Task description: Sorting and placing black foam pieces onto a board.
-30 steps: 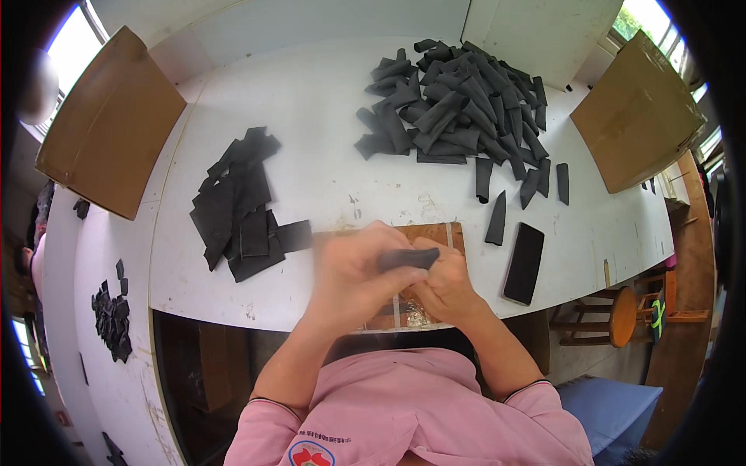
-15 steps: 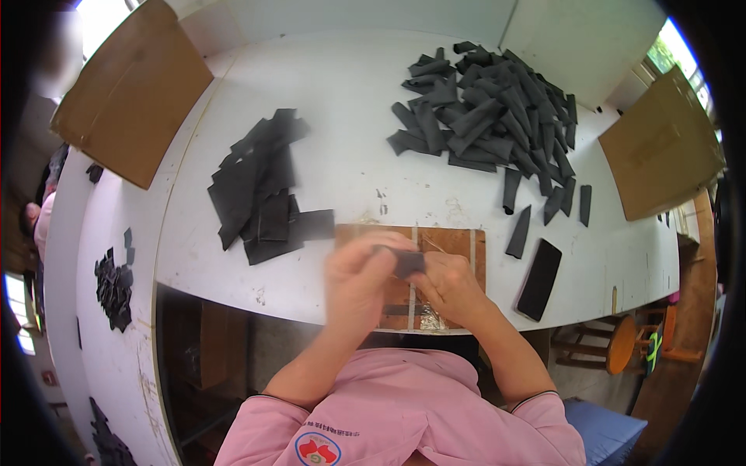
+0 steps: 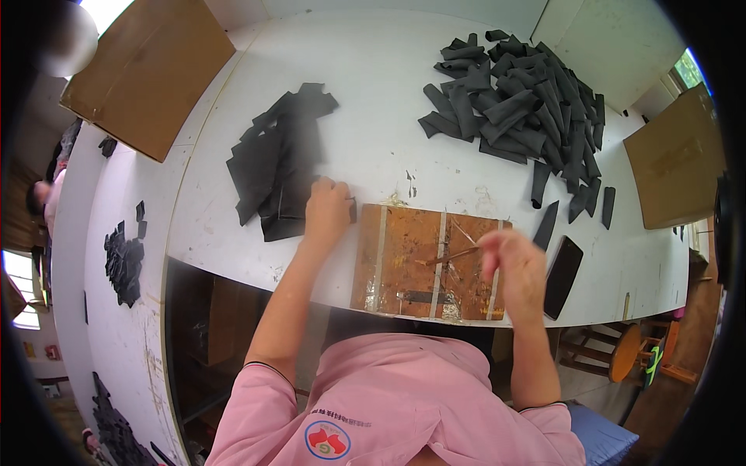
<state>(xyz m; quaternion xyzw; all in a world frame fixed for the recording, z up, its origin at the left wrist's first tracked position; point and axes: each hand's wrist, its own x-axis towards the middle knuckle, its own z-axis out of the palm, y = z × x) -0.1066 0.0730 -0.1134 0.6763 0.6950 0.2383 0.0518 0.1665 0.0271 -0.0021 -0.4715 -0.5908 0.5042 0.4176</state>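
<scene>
My left hand [image 3: 328,210] rests at the right edge of a stack of flat black fabric pieces [image 3: 268,167]. Its fingers are curled down over a piece whose end pokes out to the right. My right hand [image 3: 519,268], slightly blurred, is raised over the right side of a brown board [image 3: 404,233] with pale strips across it. Pinched in its fingers is a thin stick-like tool [image 3: 454,255], pointing left over the board; its exact kind is unclear. A second thin pale line meets the fingertips from above.
A big heap of rolled black fabric tubes [image 3: 513,101] lies at the back right. A black phone [image 3: 562,277] sits right of my right hand. Cardboard boxes stand at the left [image 3: 148,74] and right [image 3: 672,159]. More black pieces [image 3: 124,264] lie on the left-hand table.
My hands, together over the board before with a dark fabric piece between them, are now apart. The left has moved left to the stack, the right to the right. The view has shifted slightly.
</scene>
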